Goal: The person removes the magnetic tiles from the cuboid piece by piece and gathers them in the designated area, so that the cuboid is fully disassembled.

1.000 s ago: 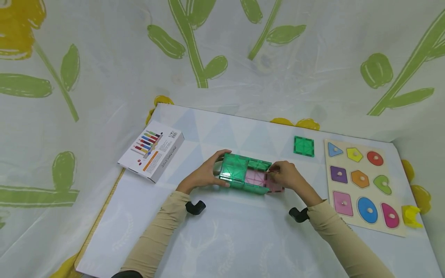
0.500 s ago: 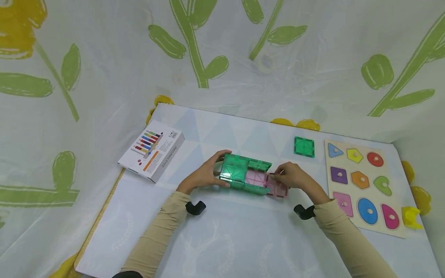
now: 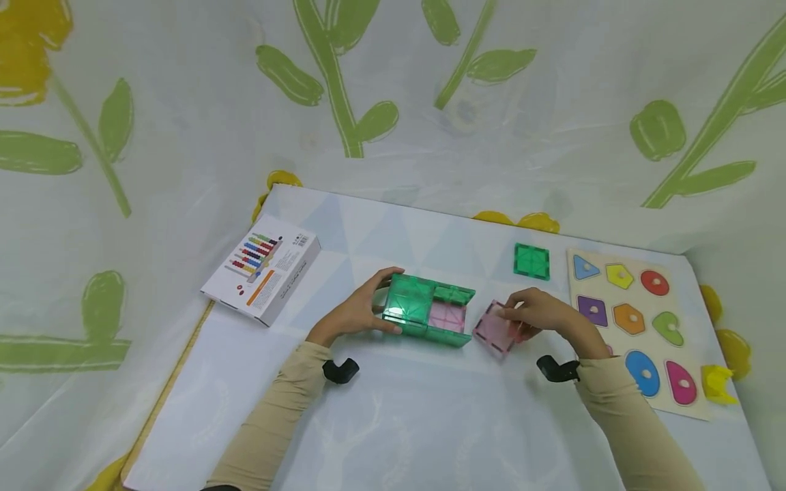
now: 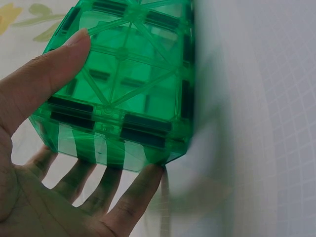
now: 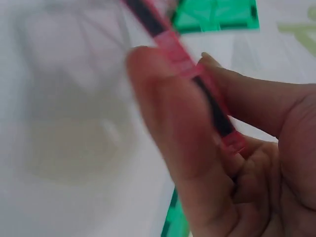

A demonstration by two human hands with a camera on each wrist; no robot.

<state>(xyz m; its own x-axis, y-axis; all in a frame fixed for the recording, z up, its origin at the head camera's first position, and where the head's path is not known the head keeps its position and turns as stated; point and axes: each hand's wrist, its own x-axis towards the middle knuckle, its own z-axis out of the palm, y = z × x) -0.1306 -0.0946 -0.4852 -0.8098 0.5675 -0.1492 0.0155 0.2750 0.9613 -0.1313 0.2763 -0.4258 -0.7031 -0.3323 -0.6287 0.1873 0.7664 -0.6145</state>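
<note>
A box built of translucent green magnetic tiles lies at mid-table in the head view. Part of its top is uncovered, with a green flap tilted up at the far side and a pink base showing inside. My left hand grips the closed left end. In the left wrist view its thumb lies on one face and the fingers spread along the end. Just right of the box, my right hand pinches a pink magnetic tile between thumb and fingers; the right wrist view shows that tile edge-on.
A loose green tile lies flat behind the right hand. To the right are a wooden knob puzzle board, partly hidden by the right arm, and a small yellow object. A white box with an abacus picture sits at the left edge.
The pink tile has moved from the box's open right end rightward, away from it, and turned in my right hand. My left hand keeps its grip on the box.
</note>
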